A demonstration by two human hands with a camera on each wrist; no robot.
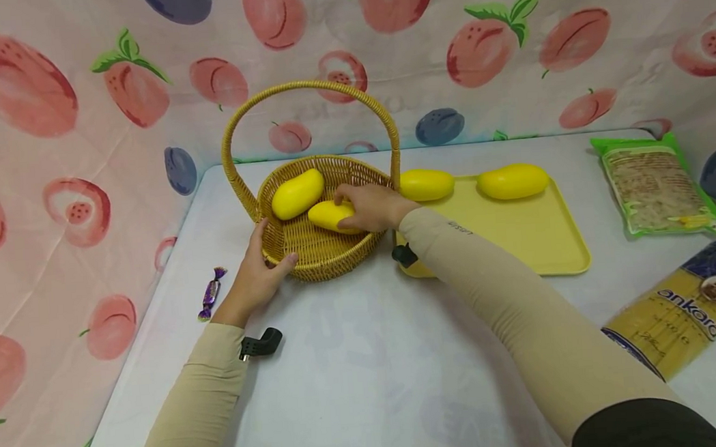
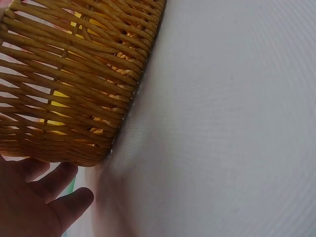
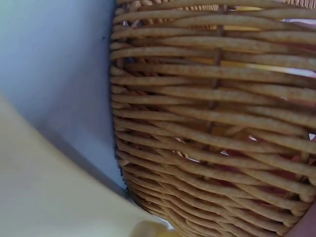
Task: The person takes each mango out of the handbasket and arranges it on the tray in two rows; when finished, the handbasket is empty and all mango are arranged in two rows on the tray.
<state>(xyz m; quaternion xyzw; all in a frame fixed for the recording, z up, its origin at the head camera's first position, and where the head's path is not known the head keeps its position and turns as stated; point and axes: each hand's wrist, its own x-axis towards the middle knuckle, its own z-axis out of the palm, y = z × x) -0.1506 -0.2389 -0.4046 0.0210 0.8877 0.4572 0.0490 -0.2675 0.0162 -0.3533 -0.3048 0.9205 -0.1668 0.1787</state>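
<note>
Basket (image 1: 330,272) of wicker, on the far part of the tabletop (image 1: 356,388), left of the yellow tray (image 1: 519,241). Two of four yellow fruits lie within the basket's wall: the resting fruit (image 1: 297,194) at the far left, untouched, and the gripped fruit (image 1: 325,216) just to its right and nearer. The right hand (image 1: 372,205) reaches over the right rim, its fingers and thumb pinching the right end of the gripped fruit. The left hand (image 1: 259,274) steadies the basket at its near-left side; its fingers are spread against the outer wicker.

Judged from this arrangement, the filling of the basket stands at about half: one fruit is settled, and the second is inside but not yet released. Two appear left to transfer: the corner fruit (image 1: 427,185), at the tray's far-left corner, and the far-right fruit (image 1: 512,182), at its far edge. The wrapped candy (image 1: 212,294) at left and the green-edged packet (image 1: 657,188) and pasta bag (image 1: 665,321) at right seem uninvolved.
</note>
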